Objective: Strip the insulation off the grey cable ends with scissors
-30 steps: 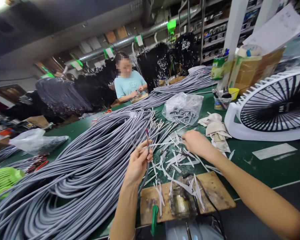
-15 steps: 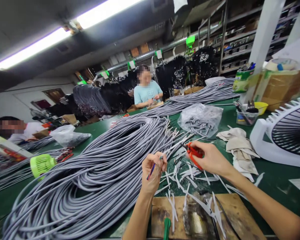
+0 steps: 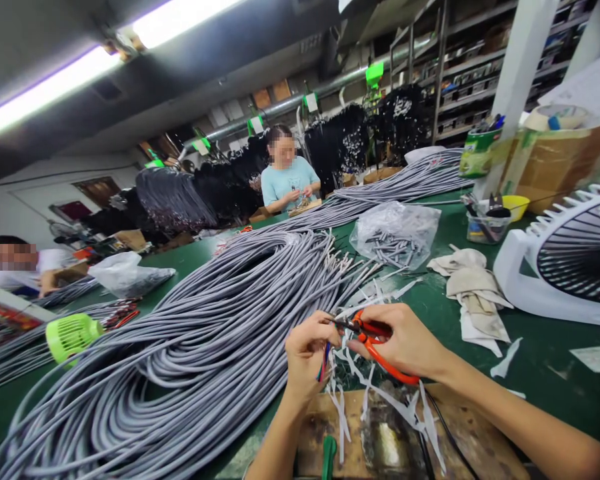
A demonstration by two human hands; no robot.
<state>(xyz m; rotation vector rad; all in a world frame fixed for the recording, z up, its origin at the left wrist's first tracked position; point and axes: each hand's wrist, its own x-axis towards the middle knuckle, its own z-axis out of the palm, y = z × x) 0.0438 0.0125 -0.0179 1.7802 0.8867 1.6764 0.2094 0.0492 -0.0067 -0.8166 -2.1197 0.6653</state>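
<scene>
My left hand (image 3: 307, 347) is closed on a cable end, with red and blue wires (image 3: 324, 362) sticking out below its fingers. In my right hand (image 3: 405, 340) are orange-handled cutters (image 3: 380, 343), their dark jaws touching the cable end at my left fingertips. Whether the jaws are fully closed is hard to make out. A large coil of grey cable (image 3: 180, 347) spreads over the table to the left, its stripped ends (image 3: 350, 267) pointing toward my hands. Beneath my hands lie white strips (image 3: 343, 407) of scrap and a wooden board (image 3: 313, 427) with a metal block (image 3: 390, 437).
A plastic bag (image 3: 397, 233) of grey cut pieces lies beyond my hands. To the right are a cloth (image 3: 473, 287), a white fan (image 3: 520, 280) and a tub of tools (image 3: 487, 223). A green fan (image 3: 73, 337) stands left. Another person (image 3: 287, 177) sits across the table.
My right hand has brought the cutters left and down to the cable end in my left hand. My left hand has shifted slightly right. The view has tilted a little.
</scene>
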